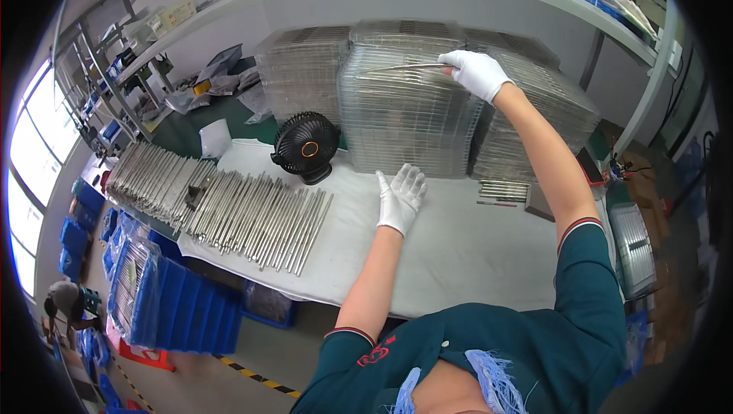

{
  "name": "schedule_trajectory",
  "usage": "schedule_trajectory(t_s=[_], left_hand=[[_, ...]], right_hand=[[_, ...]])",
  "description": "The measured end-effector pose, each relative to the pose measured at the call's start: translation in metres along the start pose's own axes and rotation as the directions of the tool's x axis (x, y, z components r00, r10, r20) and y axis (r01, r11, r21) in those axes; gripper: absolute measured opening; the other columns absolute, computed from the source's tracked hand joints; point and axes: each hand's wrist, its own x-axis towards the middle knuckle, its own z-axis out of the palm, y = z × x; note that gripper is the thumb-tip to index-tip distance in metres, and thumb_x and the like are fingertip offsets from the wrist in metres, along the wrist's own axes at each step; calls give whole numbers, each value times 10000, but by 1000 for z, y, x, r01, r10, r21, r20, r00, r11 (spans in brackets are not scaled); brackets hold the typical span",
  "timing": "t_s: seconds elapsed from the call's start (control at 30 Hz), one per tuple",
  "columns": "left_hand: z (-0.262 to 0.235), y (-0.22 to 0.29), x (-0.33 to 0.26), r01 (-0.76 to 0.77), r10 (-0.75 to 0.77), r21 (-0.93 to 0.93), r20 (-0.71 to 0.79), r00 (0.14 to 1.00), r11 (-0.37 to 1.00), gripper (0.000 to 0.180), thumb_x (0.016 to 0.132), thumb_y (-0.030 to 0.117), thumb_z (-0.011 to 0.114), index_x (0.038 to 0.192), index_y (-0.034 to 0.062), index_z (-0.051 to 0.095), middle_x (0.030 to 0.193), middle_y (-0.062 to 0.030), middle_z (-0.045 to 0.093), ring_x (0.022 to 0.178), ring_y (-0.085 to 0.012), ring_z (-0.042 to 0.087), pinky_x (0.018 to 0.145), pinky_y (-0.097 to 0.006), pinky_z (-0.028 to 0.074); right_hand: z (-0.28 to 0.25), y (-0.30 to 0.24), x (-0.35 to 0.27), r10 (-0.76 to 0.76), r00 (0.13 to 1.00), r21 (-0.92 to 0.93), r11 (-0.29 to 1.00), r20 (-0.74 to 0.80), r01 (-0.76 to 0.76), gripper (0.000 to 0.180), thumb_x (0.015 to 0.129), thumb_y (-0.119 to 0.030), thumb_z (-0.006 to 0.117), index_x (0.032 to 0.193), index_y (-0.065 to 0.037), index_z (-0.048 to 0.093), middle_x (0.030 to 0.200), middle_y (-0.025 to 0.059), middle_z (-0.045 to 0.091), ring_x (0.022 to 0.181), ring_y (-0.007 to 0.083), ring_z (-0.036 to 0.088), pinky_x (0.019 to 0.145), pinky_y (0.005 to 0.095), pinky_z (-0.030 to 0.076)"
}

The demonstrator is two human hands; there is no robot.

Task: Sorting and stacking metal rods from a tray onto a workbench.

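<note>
right hand, white-gloved, pinches the near edge of a thin clear plastic tray and has it lifted at a slight tilt off the top of the middle tray stack. left hand, also gloved, is released: fingers spread, palm flat, hovering just in front of the stack base over the white table cover, touching nothing that can be made out.

risks, as judged:
- one-edge pinch on a flimsy tray, so it may flex or slip, since the far end is unsupported.
- trays nest tight; the one below could stick and come up too, then drop.
- the stack is tall with neighbours touching on both sides, so a sideways pull could shift or topple it.
- black desk fan stands just left of the stack, and a falling tray could hit it or the rows of metal bars beyond.
- small parts lie near the stack's right foot, in the drop zone.
</note>
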Motion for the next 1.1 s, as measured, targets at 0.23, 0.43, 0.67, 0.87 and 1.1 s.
schedule_trajectory(t_s=[0.23, 0.43, 0.67, 0.87, 1.1], left_hand=[[0, 0, 0, -1, 2, 28, -17, 1000, 1000, 649, 815, 616, 378, 1145, 65, 468, 1054, -59, 536, 938, -201, 551, 818, -356, 486], [0, -1, 0, -5, 6, 50, -12, 1000, 999, 651, 810, 622, 384, 1141, 69, 475, 1047, -48, 537, 938, -185, 546, 798, -341, 491], [-2, 1, 0, -19, 22, 76, -40, 999, 997, 660, 822, 627, 352, 1157, 70, 466, 1080, -56, 525, 963, -197, 532, 838, -341, 466], [1, -2, 1, -11, 19, 87, -86, 996, 996, 661, 815, 633, 362, 1145, 73, 479, 1075, -49, 524, 948, -192, 530, 830, -335, 467], [0, -2, 0, -9, 18, 78, -108, 994, 997, 619, 817, 614, 389, 1102, 78, 508, 1029, -25, 553, 891, -181, 560, 769, -342, 500]], right_hand=[[6, 4, 9, -40, 985, -70, 997, -166, 29, 438, 822, -330, 529, 1195, -106, 479, 1202, 94, 509, 1052, 283, 514, 877, 364, 418], [15, 5, -14, -27, 979, 118, 992, -202, 52, 571, 788, -453, 552, 1235, -115, 443, 1269, 124, 438, 1154, 285, 432, 949, 360, 368], [43, -40, -14, -229, 973, -216, 952, -36, 216, 670, 734, -489, 570, 1300, -193, 368, 1278, 165, 402, 1223, 319, 335, 1025, 462, 219], [50, -76, 24, -110, 987, -77, 990, 118, 119, 641, 737, -430, 616, 1303, -255, 368, 1268, 198, 422, 1160, 333, 430, 979, 451, 295], [42, -86, 30, -124, 965, -63, 988, 232, 142, 566, 748, -359, 622, 1267, -254, 422, 1127, 183, 532, 1028, 292, 537, 859, 411, 409]])
